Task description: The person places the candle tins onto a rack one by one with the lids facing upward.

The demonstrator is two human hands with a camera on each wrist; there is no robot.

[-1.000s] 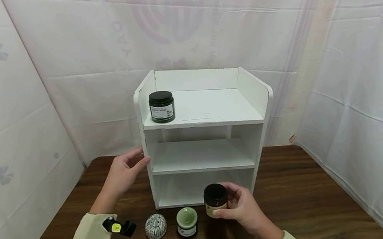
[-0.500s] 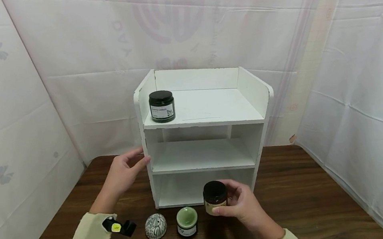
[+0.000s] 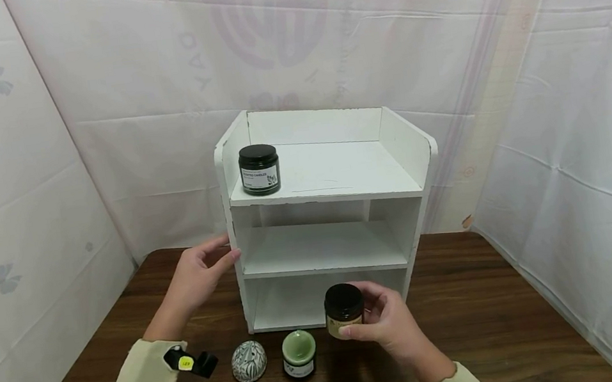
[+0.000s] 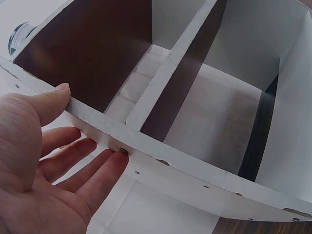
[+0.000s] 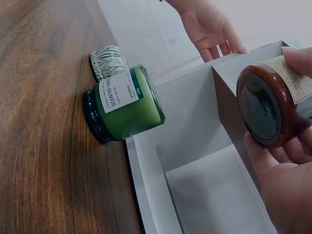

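My right hand (image 3: 387, 322) holds an amber glass candle jar (image 5: 263, 105) with a black lid and a cream label. The jar is upright above the table, before the lowest shelf opening, and its base shows in the right wrist view. My left hand (image 3: 196, 280) rests on the left side panel of a white shelf unit (image 3: 322, 250). In the left wrist view, its thumb lies on the panel's front edge and its fingertips touch the outer side. A green candle jar (image 5: 131, 105) stands upside down on its black lid on the table, beside a leaf-patterned rounded tin (image 3: 249, 362).
A dark candle jar (image 3: 259, 170) with a white label stands at the left of the top shelf. The wooden table (image 3: 491, 321) carries the unit. White printed sheets (image 3: 151, 76) hang behind and along both sides.
My right hand has raised the amber candle jar slightly. The left hand, the shelf unit and the other things have kept their places.
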